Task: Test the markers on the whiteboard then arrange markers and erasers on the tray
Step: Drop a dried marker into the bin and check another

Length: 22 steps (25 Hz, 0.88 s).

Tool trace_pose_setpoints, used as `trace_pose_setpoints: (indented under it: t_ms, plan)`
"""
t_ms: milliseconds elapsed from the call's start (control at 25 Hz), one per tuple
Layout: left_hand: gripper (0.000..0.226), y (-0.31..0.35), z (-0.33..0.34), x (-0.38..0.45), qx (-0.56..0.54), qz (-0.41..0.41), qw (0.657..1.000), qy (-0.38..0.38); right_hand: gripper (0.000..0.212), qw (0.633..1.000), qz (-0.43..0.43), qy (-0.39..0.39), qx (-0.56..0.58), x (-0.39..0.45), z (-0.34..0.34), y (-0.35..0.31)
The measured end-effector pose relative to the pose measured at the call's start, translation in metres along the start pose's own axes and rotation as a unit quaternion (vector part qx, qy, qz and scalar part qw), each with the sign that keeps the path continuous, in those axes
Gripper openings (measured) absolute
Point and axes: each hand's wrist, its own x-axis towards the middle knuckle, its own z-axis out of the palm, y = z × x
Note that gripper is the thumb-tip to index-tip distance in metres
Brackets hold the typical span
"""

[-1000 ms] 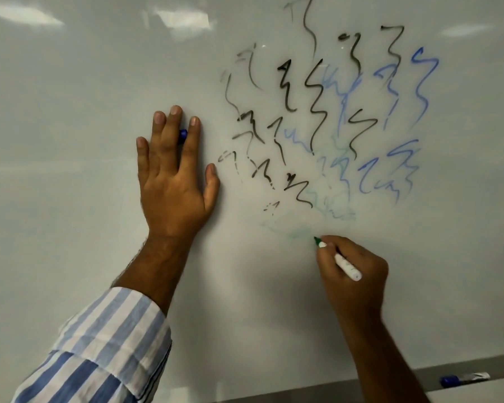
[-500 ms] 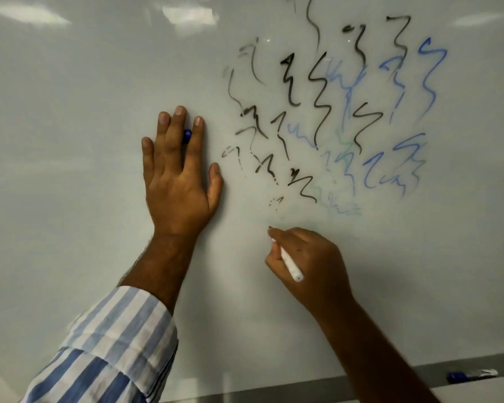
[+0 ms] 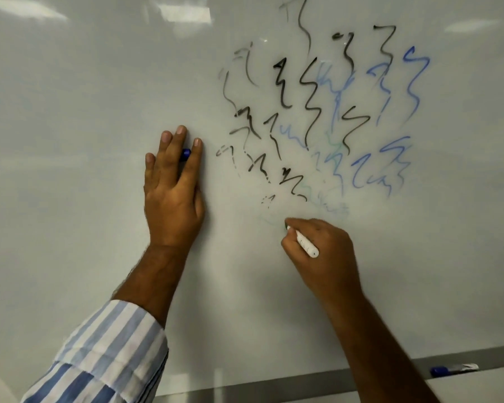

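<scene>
Glossy white whiteboard (image 3: 85, 141) fills the view, scribbled black and blue. Right hand (image 3: 323, 254) grasps a white-barrelled marker (image 3: 304, 245), tip on the board, barrel slanting down-right. Left hand (image 3: 172, 193) presses flat, fingers straight, over a blue cap (image 3: 186, 154).

An office or classroom: wall whiteboard (image 3: 99, 141) reflecting ceiling lights (image 3: 184, 14).

You have one view only, from the camera worn on your head. It faces forward and slightly down, close to the whiteboard (image 3: 70, 141), which fills nearly the whole frame. The lens is wide: the tray (image 3: 477, 356) ledge along the bottom edge runs tilted. Your forearms enter from the lower edge, your left hand (image 3: 172, 196) and right hand (image 3: 326, 251) near centre.
</scene>
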Motion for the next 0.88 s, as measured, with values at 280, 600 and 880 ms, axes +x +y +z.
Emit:
trace_pose_setpoints:
  t_ms: [280,600,880]
  plan:
    - [0.036,0.011,-0.007,0.001,-0.106,-0.076,0.988,0.080,0.022,0.985,0.095,-0.047,0.139,-0.036,-0.013,0.001]
    - [0.030,0.112,-0.015,-0.037,-0.402,-0.395,0.826,-0.030,0.021,0.972,0.041,-0.045,0.225,-0.039,-0.026,-0.015]
    - [0.023,0.172,-0.003,-0.067,-0.514,-0.589,0.619,-0.078,0.024,0.982,-0.007,-0.005,0.191,-0.047,-0.059,0.009]
